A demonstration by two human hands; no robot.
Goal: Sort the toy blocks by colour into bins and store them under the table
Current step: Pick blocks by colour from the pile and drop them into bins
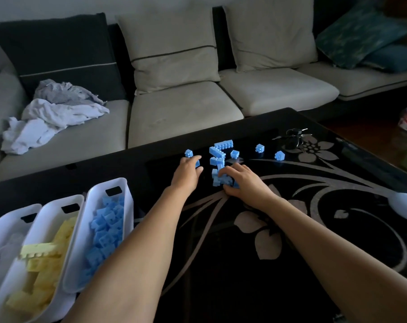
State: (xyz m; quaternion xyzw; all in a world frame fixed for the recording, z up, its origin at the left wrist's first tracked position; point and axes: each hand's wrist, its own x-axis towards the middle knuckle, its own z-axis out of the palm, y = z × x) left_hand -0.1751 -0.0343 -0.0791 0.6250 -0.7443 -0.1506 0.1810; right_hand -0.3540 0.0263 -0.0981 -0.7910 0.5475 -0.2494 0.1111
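These blue blocks (223, 145) look light, hard (slippy?), so grab flat sides. Right hand (243, 181) curls round a clump, left hand (188, 170) pinches 1.

The leftmost bin (10, 216) is cut by the edge, its pale contents blurred

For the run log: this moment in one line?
step: gathering blue blocks | left hand: pinches single block | right hand: grips block cluster | blue bin: part full

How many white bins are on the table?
3, side by side at left: the blue-block bin, the yellow-block bin, and the leftmost bin, contents unclear. Others may sit off-frame.
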